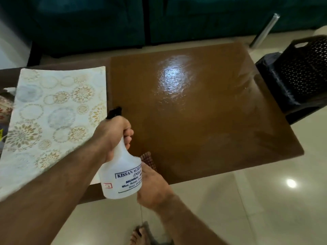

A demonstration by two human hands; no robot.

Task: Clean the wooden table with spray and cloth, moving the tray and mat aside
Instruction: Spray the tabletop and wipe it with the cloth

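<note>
Left hand [113, 137] is curled round the bottle [122, 174] above the table [203, 121]; spray could wet the mat [53, 112] beside it.

A home living room. A low wooden bench [203, 117] stands on glossy cream floor tiles [247, 200], with a dark teal sofa [106, 20] just beyond its far edge. A floral patterned mat [53, 112] covers its left end, and a black perforated plastic basket [304, 71] sits off its right edge.
</note>
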